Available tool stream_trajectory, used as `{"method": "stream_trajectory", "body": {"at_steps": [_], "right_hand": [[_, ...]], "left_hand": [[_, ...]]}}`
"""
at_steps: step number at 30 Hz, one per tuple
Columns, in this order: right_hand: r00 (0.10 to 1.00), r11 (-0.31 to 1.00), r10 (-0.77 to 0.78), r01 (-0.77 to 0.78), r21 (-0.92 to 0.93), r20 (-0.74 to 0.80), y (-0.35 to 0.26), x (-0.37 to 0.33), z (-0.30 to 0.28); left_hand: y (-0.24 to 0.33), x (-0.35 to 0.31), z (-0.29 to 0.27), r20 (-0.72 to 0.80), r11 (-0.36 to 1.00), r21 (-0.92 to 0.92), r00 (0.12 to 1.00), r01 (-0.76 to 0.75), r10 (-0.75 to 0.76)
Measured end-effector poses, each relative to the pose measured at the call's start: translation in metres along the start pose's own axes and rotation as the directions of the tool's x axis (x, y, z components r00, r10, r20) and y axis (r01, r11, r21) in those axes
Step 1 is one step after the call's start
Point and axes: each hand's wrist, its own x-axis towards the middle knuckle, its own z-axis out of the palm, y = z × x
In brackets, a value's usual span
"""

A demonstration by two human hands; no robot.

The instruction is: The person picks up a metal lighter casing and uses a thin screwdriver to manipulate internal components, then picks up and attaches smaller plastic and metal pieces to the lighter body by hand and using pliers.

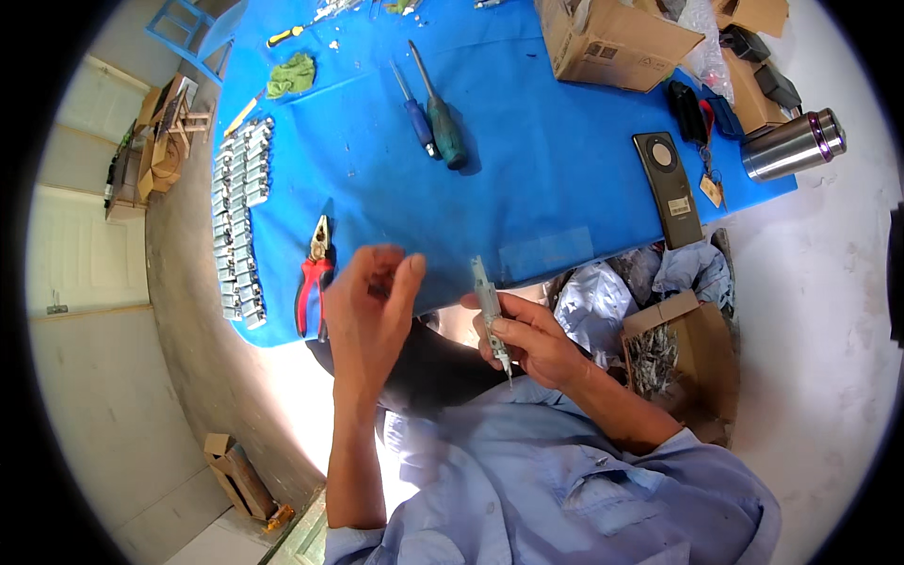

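Observation:
My right hand (535,341) grips a slim, silver-grey metal fitting (488,299) between thumb and fingers, just off the table's near edge. The fitting stands nearly upright, with a slotted upper end and a thin pin pointing down at its lower end. To its left, my left hand (375,297) is raised with bent fingers and the thumb apart from them; nothing shows in it. Beside that hand, on the blue-covered table (339,122), lie red-and-black pliers (315,273) with their jaws pointing away from me.
Rows of small metal fittings (240,221) line the table's left side. Two screwdrivers (443,127), a green cloth (292,75) and a dark phone (670,188) lie farther out. A steel flask (793,146) and cardboard box (612,42) are right; an open carton (697,367) sits below.

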Motion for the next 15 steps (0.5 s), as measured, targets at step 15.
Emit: {"method": "stream_trajectory", "body": {"at_steps": [15], "right_hand": [[0.999, 0.997, -0.007, 0.010, 0.071, -0.038, 0.008, -0.001, 0.000]], "left_hand": [[0.020, 0.135, 0.081, 0.014, 0.710, 0.692, 0.986, -0.129, 0.166]]}}
